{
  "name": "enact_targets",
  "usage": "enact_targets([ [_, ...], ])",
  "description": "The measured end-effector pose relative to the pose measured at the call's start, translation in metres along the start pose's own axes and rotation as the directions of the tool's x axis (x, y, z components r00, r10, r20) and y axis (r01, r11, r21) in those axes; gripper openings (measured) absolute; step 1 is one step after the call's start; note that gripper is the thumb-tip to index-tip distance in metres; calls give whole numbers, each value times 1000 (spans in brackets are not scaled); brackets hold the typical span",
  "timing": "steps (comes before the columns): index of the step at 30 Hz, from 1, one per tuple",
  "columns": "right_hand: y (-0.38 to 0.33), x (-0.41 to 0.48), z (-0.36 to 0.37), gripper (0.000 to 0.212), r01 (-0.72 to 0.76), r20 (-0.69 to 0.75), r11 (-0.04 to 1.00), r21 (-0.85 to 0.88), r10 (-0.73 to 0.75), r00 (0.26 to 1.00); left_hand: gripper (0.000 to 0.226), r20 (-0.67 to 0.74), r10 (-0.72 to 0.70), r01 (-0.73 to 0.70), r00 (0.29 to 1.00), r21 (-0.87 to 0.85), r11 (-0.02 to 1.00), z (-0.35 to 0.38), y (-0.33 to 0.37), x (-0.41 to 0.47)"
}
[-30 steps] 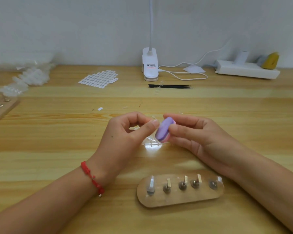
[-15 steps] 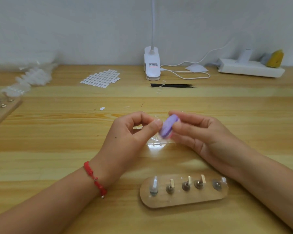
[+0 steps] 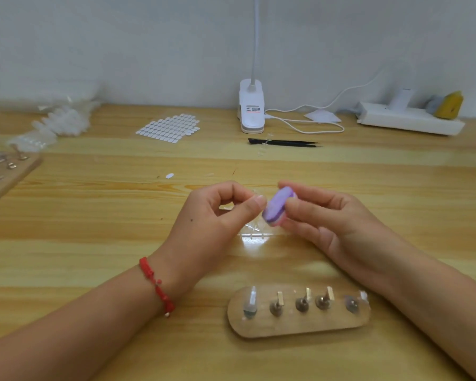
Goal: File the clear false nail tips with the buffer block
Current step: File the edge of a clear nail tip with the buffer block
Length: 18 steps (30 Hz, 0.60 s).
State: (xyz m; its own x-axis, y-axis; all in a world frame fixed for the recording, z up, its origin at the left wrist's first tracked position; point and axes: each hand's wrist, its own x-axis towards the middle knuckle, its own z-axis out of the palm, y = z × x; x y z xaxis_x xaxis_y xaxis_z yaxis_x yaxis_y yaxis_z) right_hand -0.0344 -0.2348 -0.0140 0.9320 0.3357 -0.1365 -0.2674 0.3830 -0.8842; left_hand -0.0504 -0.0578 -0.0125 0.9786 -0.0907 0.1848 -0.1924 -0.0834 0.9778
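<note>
- Near the front edge of the worktop I note an oval wooden stand with five pegs; the leftmost carries a clear tip.
- My left hand, red cord at the wrist, pinches a clear false nail tip between thumb and forefinger; the tip is barely discernible.
- My right hand pinches the purple buffer block, held against the left fingertips above mid-worktop.
- Below the hands lies a clear strip of tips.
- Toward the back edge: black tweezers, a tab sheet, a white lamp base.
</note>
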Motion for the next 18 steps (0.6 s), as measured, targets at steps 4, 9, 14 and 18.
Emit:
enact_targets([
  [4,-3,-1,-2,24,-15,20,999,49,14,1000,17,-20,-6,6,1000,-13,1000,-1,1,-1],
  [9,-3,1,-3,23,7,11,997,76,-8,1000,16,-16,33,-33,999,52,998,-1,1,-3],
  [14,1,-1,2,28,48,36,992,-113,-44,998,20,23,79,-80,997,101,992,-1,1,-2],
  [18,1,0,-2,17,71,-6,997,10,-71,997,21,34,102,-105,994,105,989,-2,0,-2],
])
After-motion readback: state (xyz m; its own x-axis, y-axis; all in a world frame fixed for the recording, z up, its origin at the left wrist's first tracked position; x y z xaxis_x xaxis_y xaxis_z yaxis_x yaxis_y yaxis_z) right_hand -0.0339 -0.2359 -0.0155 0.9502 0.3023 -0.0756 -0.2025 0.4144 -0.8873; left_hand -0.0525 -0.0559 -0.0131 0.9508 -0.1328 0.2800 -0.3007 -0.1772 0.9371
